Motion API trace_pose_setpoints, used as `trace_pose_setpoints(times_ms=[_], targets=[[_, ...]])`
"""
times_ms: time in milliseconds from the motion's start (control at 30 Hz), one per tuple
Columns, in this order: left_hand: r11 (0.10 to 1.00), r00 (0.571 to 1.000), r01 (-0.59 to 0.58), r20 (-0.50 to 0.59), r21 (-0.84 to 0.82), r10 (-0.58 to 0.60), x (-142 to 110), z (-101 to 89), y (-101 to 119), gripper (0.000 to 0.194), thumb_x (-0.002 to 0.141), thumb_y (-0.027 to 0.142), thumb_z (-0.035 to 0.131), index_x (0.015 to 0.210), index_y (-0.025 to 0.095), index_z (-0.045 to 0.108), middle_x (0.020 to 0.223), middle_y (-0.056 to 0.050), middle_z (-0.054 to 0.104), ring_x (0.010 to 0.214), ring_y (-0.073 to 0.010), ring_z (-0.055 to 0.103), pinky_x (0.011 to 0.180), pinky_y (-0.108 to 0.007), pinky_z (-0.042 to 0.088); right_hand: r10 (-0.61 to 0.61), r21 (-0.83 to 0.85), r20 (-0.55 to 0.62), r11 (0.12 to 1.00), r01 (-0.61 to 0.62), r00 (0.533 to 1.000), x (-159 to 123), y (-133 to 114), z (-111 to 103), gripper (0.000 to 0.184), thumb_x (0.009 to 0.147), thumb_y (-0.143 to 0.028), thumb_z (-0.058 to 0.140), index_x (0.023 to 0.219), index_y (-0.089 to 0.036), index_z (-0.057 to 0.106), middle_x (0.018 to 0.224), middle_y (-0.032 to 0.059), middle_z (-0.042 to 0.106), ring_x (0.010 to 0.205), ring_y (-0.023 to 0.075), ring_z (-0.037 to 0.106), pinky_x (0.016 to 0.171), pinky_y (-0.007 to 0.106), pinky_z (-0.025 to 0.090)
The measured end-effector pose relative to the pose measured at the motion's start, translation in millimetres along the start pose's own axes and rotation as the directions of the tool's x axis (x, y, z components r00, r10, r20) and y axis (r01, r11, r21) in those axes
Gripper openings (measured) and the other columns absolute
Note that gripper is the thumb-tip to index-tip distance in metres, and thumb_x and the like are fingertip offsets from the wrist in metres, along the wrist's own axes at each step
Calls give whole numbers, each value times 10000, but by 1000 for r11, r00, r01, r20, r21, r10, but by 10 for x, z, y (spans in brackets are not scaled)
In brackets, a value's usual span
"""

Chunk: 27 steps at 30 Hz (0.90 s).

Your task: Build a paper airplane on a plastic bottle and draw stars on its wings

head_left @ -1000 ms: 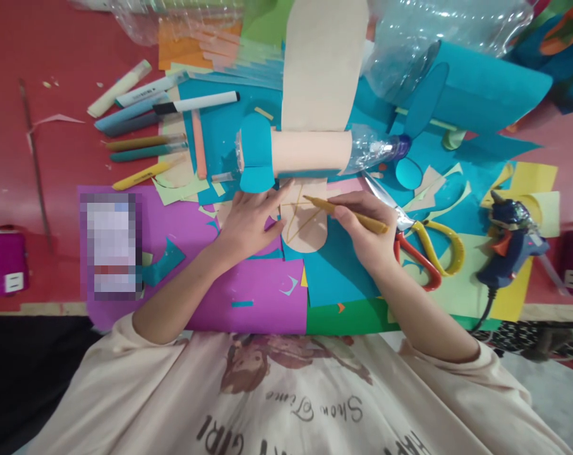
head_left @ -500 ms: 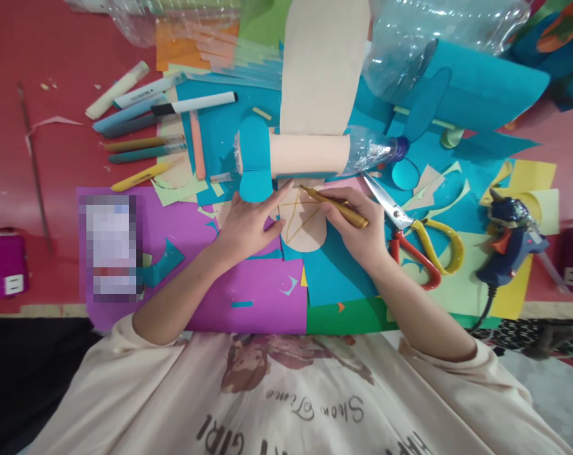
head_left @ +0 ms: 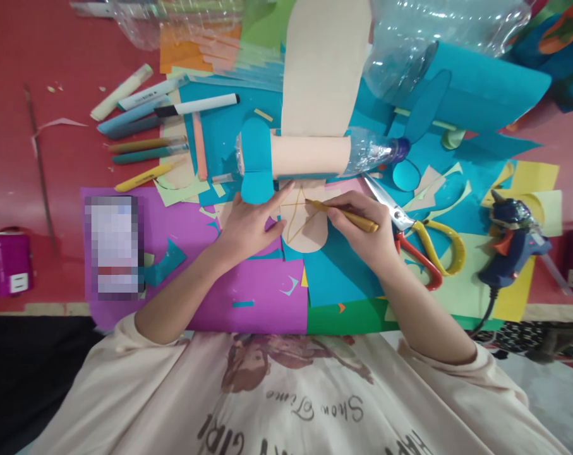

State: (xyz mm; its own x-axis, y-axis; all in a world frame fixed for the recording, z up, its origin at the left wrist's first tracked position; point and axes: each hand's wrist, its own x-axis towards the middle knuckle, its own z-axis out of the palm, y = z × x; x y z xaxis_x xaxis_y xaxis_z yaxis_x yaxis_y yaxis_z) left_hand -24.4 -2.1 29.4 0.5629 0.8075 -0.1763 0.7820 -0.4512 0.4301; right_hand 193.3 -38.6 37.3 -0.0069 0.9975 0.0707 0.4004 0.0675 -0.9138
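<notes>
My right hand (head_left: pixel 362 224) grips a golden-brown marker (head_left: pixel 347 216), its tip on the lower peach paper wing (head_left: pixel 307 237). Lines of a star drawn in the same colour show on that wing. My left hand (head_left: pixel 251 227) lies with fingers spread, its index finger reaching to the wing's inner edge. Above both hands a clear plastic bottle (head_left: pixel 369 151) lies sideways, wrapped in peach paper (head_left: pixel 309 156), with a purple cap and a blue paper tail (head_left: pixel 256 186). The upper peach wing (head_left: pixel 324 69) extends away from me.
Scissors (head_left: pixel 412 224) lie right of my right hand, a glue gun (head_left: pixel 513 243) beyond them. Several markers (head_left: pixel 148 148) lie at the left, above a phone (head_left: pixel 114 243). Paper scraps cover the coloured sheets. A blue-wrapped bottle (head_left: pixel 485 101) stands out at the upper right.
My right hand has moved the marker slightly right and down, from near the star's top point to its right side. My left hand stays in place on the work.
</notes>
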Motion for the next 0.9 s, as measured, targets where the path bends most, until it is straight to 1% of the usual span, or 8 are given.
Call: trace_pose_setpoints(times_ms=[100,200,333,500,633,733,900], targets=[[1000,1000,11,13,29,-12,-2,-9,11,626,931,276,477,1531,242,305,1010,-61,653,965,-235,611,887,-366,425,7,-26,18,1000,-7,1000,-7,-25,-26,59,798,-200,590,752,-202,627,713,6,675,634,148,630,597,285,516],[999,1000,5,6,47,-5,-5,-10,11,621,937,287,480,1531,249,301,995,-53,651,949,-228,601,868,-350,419,-3,-35,16,999,3,1000,-12,-46,-41,81,788,-204,572,715,-199,609,669,0,646,597,136,595,565,266,483],[998,1000,11,17,62,-12,-2,-13,22,618,935,278,484,1526,245,306,962,-45,641,930,-221,590,872,-349,413,18,-38,22,999,-17,1000,-9,-82,-57,108,771,-225,544,674,-202,586,629,-5,628,564,129,562,524,253,437],[997,997,41,57,62,-45,9,-30,45,622,924,261,480,1523,228,316,991,-61,626,957,-235,583,884,-368,419,46,-71,10,996,-45,999,7,-144,-80,148,720,-225,505,573,-210,524,504,-27,528,473,111,452,460,249,349],[999,998,26,49,43,-28,10,-36,43,645,913,247,477,1532,251,297,972,-49,618,959,-233,581,887,-369,420,78,-51,10,996,-78,997,6,-172,-95,151,686,-224,488,536,-214,499,488,-19,521,482,123,459,470,261,350],[999,998,37,58,33,-39,10,-32,41,643,917,255,473,1534,251,294,963,-45,610,965,-235,589,891,-375,422,102,-30,19,994,-102,995,-1,-177,-104,141,664,-218,485,524,-210,495,492,-17,526,480,121,454,473,263,345],[997,995,62,73,40,-64,17,-38,54,635,915,249,475,1529,240,312,987,-55,613,982,-242,598,907,-386,425,156,-8,39,988,-156,987,-24,-168,-122,146,641,-208,478,495,-206,477,468,-20,470,470,117,422,466,261,324]])
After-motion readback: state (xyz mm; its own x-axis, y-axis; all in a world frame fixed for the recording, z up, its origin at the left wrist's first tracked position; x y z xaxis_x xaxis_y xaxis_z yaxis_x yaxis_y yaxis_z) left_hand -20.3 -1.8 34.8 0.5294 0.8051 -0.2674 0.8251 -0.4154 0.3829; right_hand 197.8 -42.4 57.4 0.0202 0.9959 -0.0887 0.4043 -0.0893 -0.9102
